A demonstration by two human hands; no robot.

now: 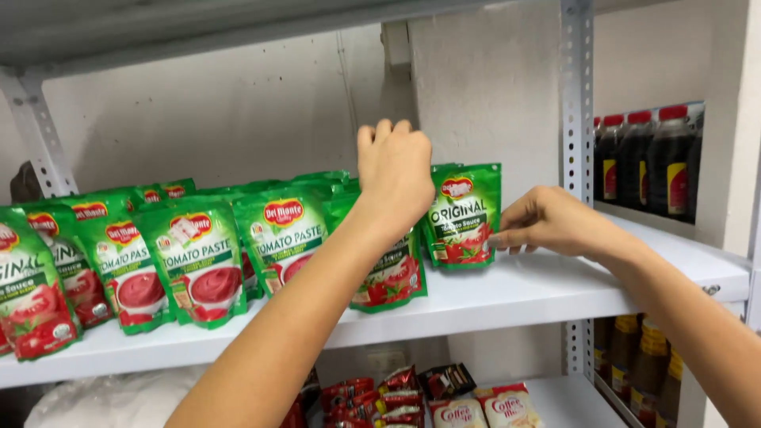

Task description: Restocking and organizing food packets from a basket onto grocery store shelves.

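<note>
Right hand [547, 222] pinching lower corner of green sauce pouch [464, 214], upright on white shelf [515, 289]. Left hand [394, 170] curled over pouch row [238, 238] beside it, grip hidden. Best nudge gently, keep faces forward, upright.

a green stand-up sauce pouch [464, 215] with red tomatoes printed on it stands upright at the right end of the white shelf [507, 295], another pouch [394, 273] just beside it.

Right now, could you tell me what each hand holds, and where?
Right hand pinches the right edge of a green pouch. Left hand reaches over the pouch row; its grip is hidden.
</note>
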